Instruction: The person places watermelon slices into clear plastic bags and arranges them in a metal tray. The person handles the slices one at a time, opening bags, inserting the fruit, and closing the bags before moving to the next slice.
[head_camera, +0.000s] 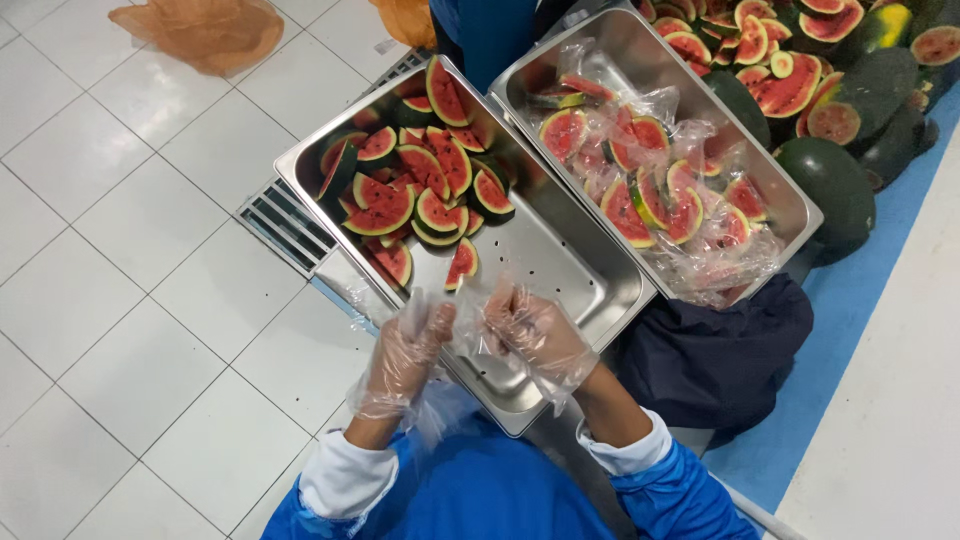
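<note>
I see my left hand (408, 352) and my right hand (530, 333) in thin, crinkly see-through gloves, both curled shut on a clear plastic bag (462, 335) that they hold between them, just over the near end of a shiny metal tray (560, 270). At the far end of that tray lies a pile of watermelon wedges (415, 190), red inside with dark green rinds, and the bare metal floor has tiny round holes. Beside it, a second metal tray (650, 50) holds bagged wedges (660, 185) in wrinkly plastic, and round dark green whole watermelons (830, 185) sit near it.
</note>
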